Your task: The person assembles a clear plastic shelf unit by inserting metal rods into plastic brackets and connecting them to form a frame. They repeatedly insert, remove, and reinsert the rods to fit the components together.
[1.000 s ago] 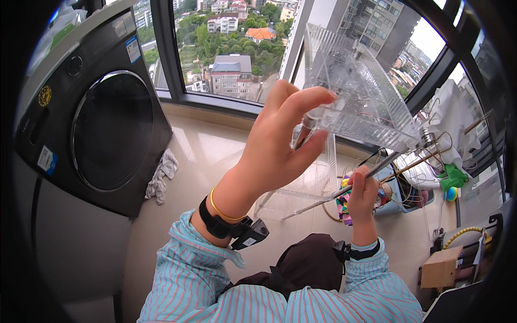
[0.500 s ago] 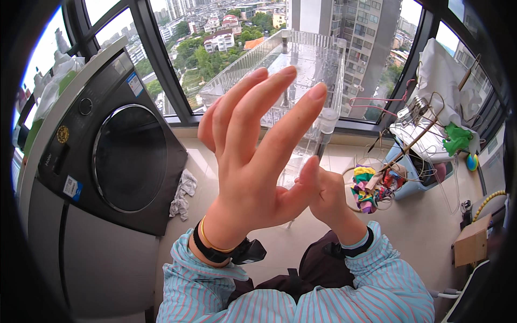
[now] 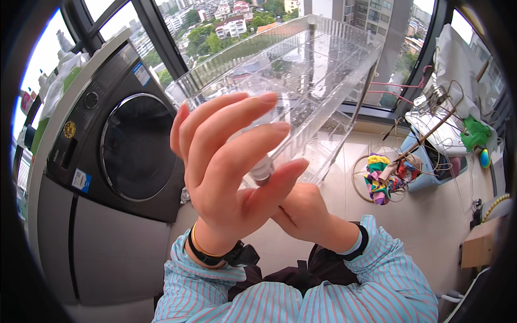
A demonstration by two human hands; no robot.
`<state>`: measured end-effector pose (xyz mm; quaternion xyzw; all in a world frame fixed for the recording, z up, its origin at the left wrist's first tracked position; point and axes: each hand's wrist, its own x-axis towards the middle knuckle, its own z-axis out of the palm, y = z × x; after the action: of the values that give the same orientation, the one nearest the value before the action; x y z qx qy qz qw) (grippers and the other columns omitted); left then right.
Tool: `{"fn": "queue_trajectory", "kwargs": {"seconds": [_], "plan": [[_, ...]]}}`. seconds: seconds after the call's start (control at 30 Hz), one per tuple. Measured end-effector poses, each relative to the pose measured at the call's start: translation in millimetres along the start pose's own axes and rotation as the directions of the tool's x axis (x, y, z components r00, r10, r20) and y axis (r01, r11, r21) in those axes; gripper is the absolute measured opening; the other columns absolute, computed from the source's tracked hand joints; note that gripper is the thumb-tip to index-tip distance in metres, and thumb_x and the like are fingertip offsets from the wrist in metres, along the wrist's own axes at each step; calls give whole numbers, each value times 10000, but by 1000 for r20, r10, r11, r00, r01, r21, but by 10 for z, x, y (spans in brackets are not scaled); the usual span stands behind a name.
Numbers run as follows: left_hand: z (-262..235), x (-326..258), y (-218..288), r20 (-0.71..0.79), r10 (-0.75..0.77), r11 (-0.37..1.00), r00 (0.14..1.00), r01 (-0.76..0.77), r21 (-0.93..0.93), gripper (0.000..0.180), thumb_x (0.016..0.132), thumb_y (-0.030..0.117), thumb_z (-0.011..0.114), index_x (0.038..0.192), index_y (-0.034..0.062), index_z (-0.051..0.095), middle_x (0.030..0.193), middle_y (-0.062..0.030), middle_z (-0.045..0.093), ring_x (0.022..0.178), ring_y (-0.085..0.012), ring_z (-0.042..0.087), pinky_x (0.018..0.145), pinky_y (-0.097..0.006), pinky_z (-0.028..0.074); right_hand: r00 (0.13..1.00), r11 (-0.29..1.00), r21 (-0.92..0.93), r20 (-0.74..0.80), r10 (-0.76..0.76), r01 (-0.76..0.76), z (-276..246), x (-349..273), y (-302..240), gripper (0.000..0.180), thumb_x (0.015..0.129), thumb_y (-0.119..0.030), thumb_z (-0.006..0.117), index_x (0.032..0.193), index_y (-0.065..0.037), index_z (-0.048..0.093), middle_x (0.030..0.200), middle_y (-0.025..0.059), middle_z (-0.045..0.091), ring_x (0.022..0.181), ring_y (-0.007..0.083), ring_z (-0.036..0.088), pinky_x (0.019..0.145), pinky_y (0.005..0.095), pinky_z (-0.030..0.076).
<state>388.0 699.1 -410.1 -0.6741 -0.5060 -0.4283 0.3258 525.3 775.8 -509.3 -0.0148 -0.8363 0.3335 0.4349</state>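
Note:
In front of me a clear plastic rack [image 3: 319, 114], wet with drops, is tilted before the window. Its tray has low ribbed walls, and a second clear tier shows below. My left hand [image 3: 223, 156] is raised over its near corner, fingers apart and curved, thumb stretched out. Between that thumb and the fingers shows the pale round end of a post [image 3: 262, 171]; whether the hand touches it, I cannot tell. Low beside the left hand, my right hand [image 3: 302, 212] is closed at the rack's near part. Its fingertips are hidden behind the left hand.
A dark front-loading washing machine [image 3: 141, 145] stands at the left. To the right are a blue bin [image 3: 425, 177] with wire hangers, a heap of colourful cloth [image 3: 379, 177] and a cardboard box [image 3: 478, 245]. Windows [image 3: 226, 27] close off the far side.
The rack has come nearer and tilted, its top swinging right. My left hand has moved down and left, its fingers curling more. My right hand has shifted lower and left.

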Motion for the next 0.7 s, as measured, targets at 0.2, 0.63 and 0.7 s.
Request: {"fn": "queue_trajectory", "kwargs": {"seconds": [0.2, 0.63, 0.7], "plan": [[490, -619, 78, -225, -191, 980, 955, 171, -106, 1069, 847, 383, 823, 1592, 8, 155, 1649, -360, 69, 1549, -502, 98, 1235, -608, 130, 967, 979, -40, 150, 204, -200, -548, -152, 359, 177, 935, -124, 686, 1106, -77, 689, 730, 72, 616, 595, 220, 617, 552, 339, 482], [373, -1452, -129, 361, -595, 725, 718, 673, -144, 95, 959, 147, 692, 995, 67, 730, 984, -50, 731, 963, -233, 644, 1009, -357, 357, 829, 826, 219, -105, 549, -519, -1601, 116, 1647, 591, 1102, -396, 486, 1600, -102, 363, 1348, 77, 559, 1253, 196, 609, 1022, 317, 425], [341, -1420, -260, 435, -567, 709, 699, 683, -174, 90, 976, 155, 682, 954, 70, 699, 880, -13, 696, 865, -209, 627, 1069, -409, 322, 879, 880, 109, -76, 471, -463, -1525, 262, 1708, 577, 1081, -393, 551, 1540, -59, 444, 1341, 90, 556, 1200, 198, 631, 991, 335, 456]]}}
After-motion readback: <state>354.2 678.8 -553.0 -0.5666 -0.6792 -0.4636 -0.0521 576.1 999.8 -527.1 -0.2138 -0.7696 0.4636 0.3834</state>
